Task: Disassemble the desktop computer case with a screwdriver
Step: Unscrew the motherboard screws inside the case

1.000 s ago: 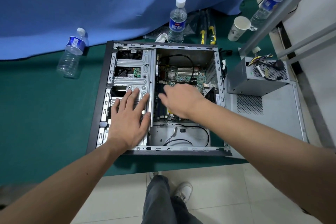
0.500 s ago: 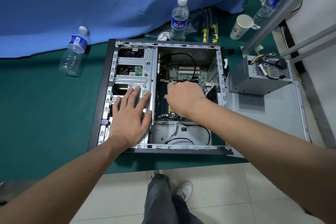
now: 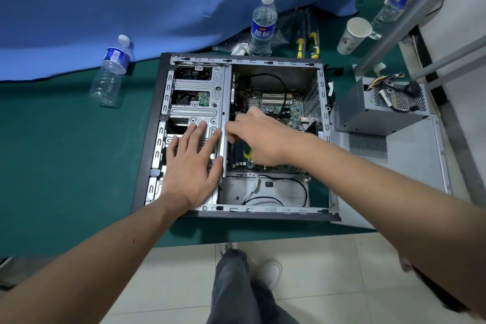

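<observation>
The open desktop case [image 3: 236,209] lies on its side on a green table. My left hand [image 3: 192,166] rests flat, fingers spread, on the metal drive cage [image 3: 197,102] in the case's left half. My right hand [image 3: 263,137] hovers over the motherboard [image 3: 278,105], close to the cage wall, with its fingers curled. A yellow and black screwdriver handle [image 3: 247,153] shows under its palm; the shaft and tip are hidden.
The removed power supply [image 3: 373,110] sits on the detached side panel [image 3: 410,160] to the right. Water bottles [image 3: 263,23] [image 3: 111,73], a paper cup [image 3: 353,35] and yellow-handled tools [image 3: 307,39] stand behind the case. Metal rails cross the upper right.
My right hand has shifted left across the motherboard toward the drive cage wall. My left hand stays flat on the cage.
</observation>
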The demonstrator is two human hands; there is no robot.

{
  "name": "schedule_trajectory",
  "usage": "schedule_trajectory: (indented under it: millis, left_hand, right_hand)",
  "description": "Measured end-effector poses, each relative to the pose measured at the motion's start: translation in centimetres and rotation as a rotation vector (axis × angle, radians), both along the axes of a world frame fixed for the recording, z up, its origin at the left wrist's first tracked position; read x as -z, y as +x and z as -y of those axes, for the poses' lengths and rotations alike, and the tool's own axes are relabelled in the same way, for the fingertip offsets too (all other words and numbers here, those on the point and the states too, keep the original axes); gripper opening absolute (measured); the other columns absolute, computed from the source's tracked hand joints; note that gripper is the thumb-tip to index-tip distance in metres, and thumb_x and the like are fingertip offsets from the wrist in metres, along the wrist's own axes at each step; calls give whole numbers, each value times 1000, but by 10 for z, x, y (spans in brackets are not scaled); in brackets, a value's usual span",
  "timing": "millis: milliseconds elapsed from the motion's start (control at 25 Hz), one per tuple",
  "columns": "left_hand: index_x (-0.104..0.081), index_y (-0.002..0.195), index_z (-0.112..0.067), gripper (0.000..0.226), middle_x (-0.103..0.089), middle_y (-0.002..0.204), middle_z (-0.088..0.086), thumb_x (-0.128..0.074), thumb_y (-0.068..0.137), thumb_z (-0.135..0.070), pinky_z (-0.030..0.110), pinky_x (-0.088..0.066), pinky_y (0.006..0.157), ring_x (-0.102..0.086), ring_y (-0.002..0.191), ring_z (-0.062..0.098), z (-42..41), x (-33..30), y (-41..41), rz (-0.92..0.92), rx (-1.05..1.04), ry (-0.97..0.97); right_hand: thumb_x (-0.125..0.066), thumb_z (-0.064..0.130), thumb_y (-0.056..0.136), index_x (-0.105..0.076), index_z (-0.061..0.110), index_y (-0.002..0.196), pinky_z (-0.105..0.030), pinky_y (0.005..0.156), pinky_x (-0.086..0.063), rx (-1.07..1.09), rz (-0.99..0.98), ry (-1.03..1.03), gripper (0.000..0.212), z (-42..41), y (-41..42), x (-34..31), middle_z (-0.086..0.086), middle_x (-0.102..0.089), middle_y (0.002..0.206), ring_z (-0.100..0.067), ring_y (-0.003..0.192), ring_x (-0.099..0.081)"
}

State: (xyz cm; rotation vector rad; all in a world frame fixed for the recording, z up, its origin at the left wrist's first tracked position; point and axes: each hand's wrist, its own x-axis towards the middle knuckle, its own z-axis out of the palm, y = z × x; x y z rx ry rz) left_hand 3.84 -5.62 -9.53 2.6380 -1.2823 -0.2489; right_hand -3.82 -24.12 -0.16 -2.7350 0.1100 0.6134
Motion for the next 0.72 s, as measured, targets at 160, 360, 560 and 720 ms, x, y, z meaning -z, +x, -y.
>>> schedule_trajectory:
  millis: [160, 360, 560, 720]
  left_hand:
    - [-25, 154, -34, 59, -17, 163, 1, -23, 98, -52, 45, -7, 119, -5, 151, 18, 0, 0, 1, 5, 4, 3]
    - [-27, 154, -34, 59, -19, 163, 2, -24, 97, -51, 43, -5, 118, -7, 151, 18, 1, 0, 0, 11, 5, -2]
    - [-27, 153, -35, 59, -18, 163, 2, -23, 97, -52, 42, -3, 118, -6, 151, 18, 0, 1, 1, 14, 3, 4]
    - [-26, 154, -35, 59, -18, 163, 2, -23, 97, -52, 42, -3, 118, -5, 151, 18, 0, 1, 1, 13, 5, 0]
  right_hand:
    - [-50, 48, 97, -50, 13, 120, -33, 65, -38, 255, -86, -234, 42, -7, 1, 6, -10, -58, 111, -34, 102, -58]
    - [-54, 10, 90, -47, 19, 110, -35, 69, -33, 41, -12, -58, 23, 2, -1, 3, -3, -43, 105, -27, 100, -45]
    - [-45, 35, 102, -45, 10, 126, -38, 66, -38, 251, -112, -279, 35, -7, -3, 8, -17, -46, 122, -37, 102, -57]
    - [-54, 3, 85, -47, 19, 107, -38, 74, -40, 55, 40, -4, 29, 1, -9, 1, -6, -36, 116, -27, 101, -40]
